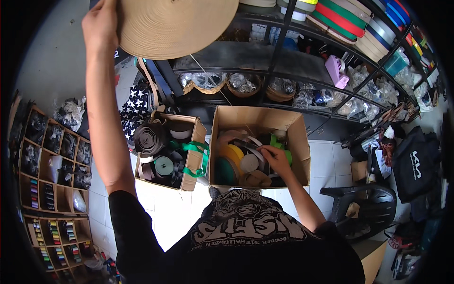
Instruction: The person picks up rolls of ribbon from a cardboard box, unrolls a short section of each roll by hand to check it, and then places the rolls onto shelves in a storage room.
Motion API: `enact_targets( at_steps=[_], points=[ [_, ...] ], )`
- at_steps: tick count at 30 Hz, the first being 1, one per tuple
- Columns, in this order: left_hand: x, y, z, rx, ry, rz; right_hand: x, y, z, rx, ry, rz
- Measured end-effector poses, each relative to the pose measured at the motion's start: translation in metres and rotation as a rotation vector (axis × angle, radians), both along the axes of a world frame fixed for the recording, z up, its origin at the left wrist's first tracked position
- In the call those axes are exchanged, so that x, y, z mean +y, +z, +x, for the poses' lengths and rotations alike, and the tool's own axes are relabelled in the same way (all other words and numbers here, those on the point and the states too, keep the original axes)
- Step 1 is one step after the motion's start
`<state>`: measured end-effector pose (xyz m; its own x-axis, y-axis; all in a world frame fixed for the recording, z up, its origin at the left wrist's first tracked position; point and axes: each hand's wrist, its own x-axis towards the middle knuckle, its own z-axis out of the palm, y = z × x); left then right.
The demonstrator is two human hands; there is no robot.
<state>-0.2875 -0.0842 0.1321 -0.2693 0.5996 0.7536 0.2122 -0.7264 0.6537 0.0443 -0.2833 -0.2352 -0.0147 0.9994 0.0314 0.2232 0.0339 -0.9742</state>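
**Left grip clamped on big beige roll, right grip down among rolls in box**

Left hand (pixel 100 29) raised high at the top of the view, grip closed on the rim of a large beige webbing roll (pixel 177 23), thumb side against its edge, the flat wound face turned toward the camera. Held up in front of the dark metal shelving (pixel 283 35), level with the upper shelf.

Right hand (pixel 275 158) lowered into the larger cardboard box (pixel 299 137) on the tiled floor (pixel 326 161), fingers curled onto the rolls inside; whether pinching one roll or only resting on them, cannot tell. Just beside the fingers: a grey roll (pixel 249 162), a yellow roll (pixel 232 156), a green roll (pixel 275 140), a tan roll (pixel 255 179) at the near wall.

Left of that box, near but apart, a smaller cardboard box (pixel 195 161) packed with dark brown and black rolls, a dark green roll (pixel 164 165), and a loose bright green strap (pixel 194 147) draped over its rim.

On the shelving: wicker baskets (pixel 241 85) with clear bags on the middle level, stacked coloured webbing rolls (pixel 347 19) above at right. Wooden cubby rack (pixel 52 189) with thread spools at far left. Black plastic chair (pixel 366 203) at lower right, black bag (pixel 416 165) beyond it.
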Motion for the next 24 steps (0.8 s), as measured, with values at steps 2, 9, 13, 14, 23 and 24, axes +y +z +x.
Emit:
enact_targets(
  at_steps=[2, 9, 13, 14, 23, 24],
  points=[
    [-0.020, 0.007, -0.005, 0.163, 0.053, -0.102, 0.001, -0.029, 0.024, -0.126, -0.020, 0.017],
    [0.018, -0.016, -0.029, -0.124, -0.057, -0.107, 0.009, -0.049, 0.070, -0.229, -0.269, -0.005],
    [-0.011, -0.031, -0.029, 0.066, 0.106, -0.067, 0.033, 0.042, 0.094, -0.315, -0.331, 0.032],
    [-0.010, -0.038, -0.031, 0.130, 0.172, -0.053, 0.038, 0.074, 0.096, -0.242, -0.333, 0.143],
    [-0.018, -0.094, -0.014, 0.425, 0.119, -0.106, 0.017, 0.358, 0.109, -0.851, -0.050, 0.646],
    [-0.023, -0.099, -0.012, 0.501, 0.153, -0.087, 0.010, 0.377, 0.097, -0.805, -0.024, 0.641]
  ],
)
